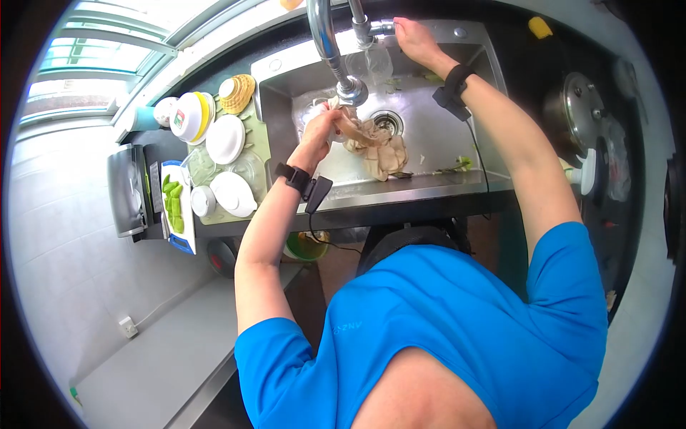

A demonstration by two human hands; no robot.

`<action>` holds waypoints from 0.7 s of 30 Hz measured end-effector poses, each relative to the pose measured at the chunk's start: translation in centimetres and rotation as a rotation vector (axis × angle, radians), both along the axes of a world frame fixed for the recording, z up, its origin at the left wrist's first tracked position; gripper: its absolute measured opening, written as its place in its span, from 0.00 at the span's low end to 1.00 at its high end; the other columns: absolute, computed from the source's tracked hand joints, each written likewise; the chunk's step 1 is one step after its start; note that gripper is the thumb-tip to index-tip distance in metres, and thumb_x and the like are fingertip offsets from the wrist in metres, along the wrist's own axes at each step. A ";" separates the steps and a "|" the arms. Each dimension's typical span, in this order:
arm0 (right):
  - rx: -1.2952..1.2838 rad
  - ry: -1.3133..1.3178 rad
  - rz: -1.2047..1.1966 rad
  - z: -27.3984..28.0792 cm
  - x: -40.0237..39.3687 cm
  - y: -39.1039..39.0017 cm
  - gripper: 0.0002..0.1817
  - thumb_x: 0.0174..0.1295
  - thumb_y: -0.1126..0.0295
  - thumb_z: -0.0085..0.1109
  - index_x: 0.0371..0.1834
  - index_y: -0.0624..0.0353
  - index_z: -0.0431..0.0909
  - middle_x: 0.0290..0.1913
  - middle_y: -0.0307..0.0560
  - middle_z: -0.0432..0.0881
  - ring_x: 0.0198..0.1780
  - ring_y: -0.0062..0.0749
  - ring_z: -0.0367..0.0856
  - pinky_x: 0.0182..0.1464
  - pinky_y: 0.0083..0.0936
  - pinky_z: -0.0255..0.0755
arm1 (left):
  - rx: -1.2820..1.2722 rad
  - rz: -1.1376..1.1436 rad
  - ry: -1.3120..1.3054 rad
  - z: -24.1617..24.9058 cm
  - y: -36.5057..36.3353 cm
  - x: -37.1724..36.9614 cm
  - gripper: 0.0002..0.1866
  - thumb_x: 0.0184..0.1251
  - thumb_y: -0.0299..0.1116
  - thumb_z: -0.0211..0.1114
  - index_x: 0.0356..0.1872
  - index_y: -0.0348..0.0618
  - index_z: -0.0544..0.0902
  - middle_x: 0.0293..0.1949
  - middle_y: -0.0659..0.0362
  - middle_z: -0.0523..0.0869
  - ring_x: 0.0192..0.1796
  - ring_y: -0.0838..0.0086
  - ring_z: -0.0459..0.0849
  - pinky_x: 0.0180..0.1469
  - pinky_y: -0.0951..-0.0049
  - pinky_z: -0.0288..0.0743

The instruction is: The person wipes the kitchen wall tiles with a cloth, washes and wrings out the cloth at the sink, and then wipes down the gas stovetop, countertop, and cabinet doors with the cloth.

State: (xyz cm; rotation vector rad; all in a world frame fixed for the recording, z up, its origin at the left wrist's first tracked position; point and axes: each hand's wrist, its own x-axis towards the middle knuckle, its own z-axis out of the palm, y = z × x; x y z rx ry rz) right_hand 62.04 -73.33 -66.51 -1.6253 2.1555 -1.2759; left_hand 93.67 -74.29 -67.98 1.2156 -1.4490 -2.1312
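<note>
My left hand (321,130) is closed on one end of a wet beige cloth (386,156), just below the faucet's spray head (351,91). The rest of the cloth hangs down and lies crumpled on the floor of the steel sink (436,132), beside the drain (386,123). At the sink's back edge, my right hand (416,41) has its fingers closed at the faucet handle (384,28). Part of the handle is hidden behind the fingers. Both wrists wear black bands with cables.
Left of the sink stand white bowls (225,139), a yellow woven basket (237,93) and a white lidded dish (234,194). Cut green vegetables (173,206) lie on a white board. A pot (582,107) stands on the right counter. Green scraps (457,166) lie in the sink.
</note>
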 end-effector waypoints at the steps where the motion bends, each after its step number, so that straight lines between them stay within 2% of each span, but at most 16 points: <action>1: -0.002 0.001 -0.001 -0.1 -0.1 0.0 0.17 0.71 0.63 0.43 0.47 0.65 0.77 0.42 0.69 0.82 0.49 0.66 0.80 0.52 0.53 0.72 | 0.003 -0.018 -0.014 0.1 0.0 -0.1 0.08 0.69 0.30 0.55 0.47 0.43 0.76 0.42 0.61 0.83 0.39 0.77 0.78 0.41 0.75 0.69; 9: -0.024 0.008 0.000 -0.6 -0.3 -0.3 0.15 0.71 0.64 0.42 0.43 0.63 0.77 0.42 0.66 0.82 0.48 0.66 0.79 0.50 0.53 0.72 | 0.029 -0.009 -0.016 0.3 0.0 -1.4 0.08 0.69 0.30 0.55 0.46 0.42 0.76 0.40 0.60 0.82 0.39 0.77 0.77 0.41 0.75 0.69; 21: -0.051 -0.035 -0.015 -0.5 -0.3 -0.1 0.14 0.72 0.65 0.43 0.44 0.63 0.77 0.42 0.66 0.83 0.49 0.65 0.79 0.49 0.53 0.72 | 0.026 -0.012 -0.021 0.0 -0.5 -1.9 0.10 0.69 0.26 0.53 0.48 0.41 0.76 0.40 0.59 0.82 0.38 0.75 0.77 0.39 0.75 0.70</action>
